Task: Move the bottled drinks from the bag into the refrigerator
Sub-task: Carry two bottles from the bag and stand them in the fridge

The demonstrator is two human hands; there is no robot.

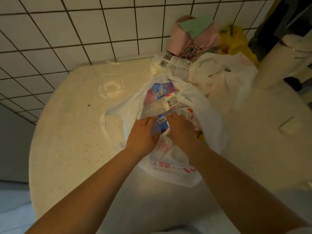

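Both forearms, mine, reach forward into the white plastic bag (199, 169) on the round table (70, 119). Left hand (143, 134): palm down inside the bag's mouth, fingers bent over a blue-labelled bottle (161, 124); whether it grips, I cannot tell. Right hand (181, 129): palm down just right of that bottle, fingertips hidden among the contents; grip likewise unclear. Clear ribbed bottle (156, 108): lying on its side in the bag, just beyond my fingers. Another blue-labelled bottle (159, 90): at the bag's far end. Beyond the bag: a second crumpled white bag (224, 76), a barcode-labelled white package (170, 63), pink cloth (185, 41), a yellow bag (236, 41). Tiled wall (67, 31) behind the table.
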